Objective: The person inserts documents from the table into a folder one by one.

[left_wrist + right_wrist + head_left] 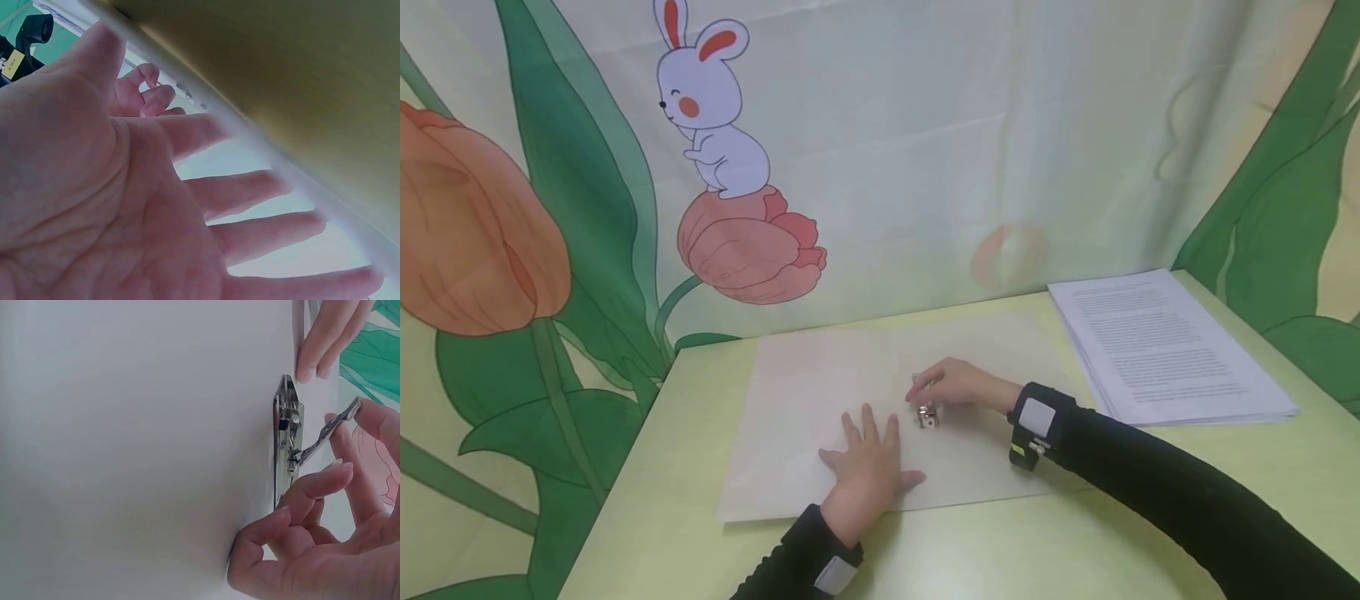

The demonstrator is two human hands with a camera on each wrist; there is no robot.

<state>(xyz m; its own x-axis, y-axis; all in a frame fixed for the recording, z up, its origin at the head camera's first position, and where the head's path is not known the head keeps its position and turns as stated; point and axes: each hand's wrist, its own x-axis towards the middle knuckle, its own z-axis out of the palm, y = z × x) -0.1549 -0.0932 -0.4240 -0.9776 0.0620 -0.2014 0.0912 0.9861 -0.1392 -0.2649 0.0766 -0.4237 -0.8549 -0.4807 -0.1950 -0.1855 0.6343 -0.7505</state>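
A small shiny metal clip (927, 415), with a flat base and a hinged lever, sits on a large whitish sheet (805, 375). In the right wrist view the metal clip (287, 422) has its lever raised at a slant. My right hand (958, 383) pinches the lever's free end between thumb and index finger, the other fingers curled towards the sheet. Fingers spread wide, my left hand (865, 479) rests flat on the sheet's front part, left of the clip. The left wrist view shows the left palm (125, 194) and straight fingers, apart from the clip.
A stack of printed paper (1172, 350) lies on the right of the pale yellow table (655, 500). Behind it hangs a cloth (895, 150) printed with a rabbit and tulips. Each wrist wears a black band, the right one (1037, 425) bearing a small device.
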